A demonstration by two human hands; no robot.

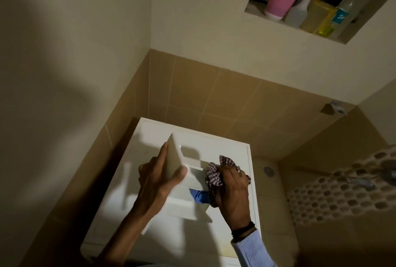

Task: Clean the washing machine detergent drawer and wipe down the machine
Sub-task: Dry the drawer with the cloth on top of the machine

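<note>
The left hand (158,181) grips the detergent drawer (184,202) by its front panel, over the washing machine (227,144). The right hand (232,191) has its fingers (230,173) curled round a checked cloth (212,173) pressed against the drawer

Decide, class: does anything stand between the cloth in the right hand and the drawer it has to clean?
Nothing visible does. The right hand holds the checked cloth directly against the drawer, which the left hand steadies in its grip on top of the washing machine.
</note>
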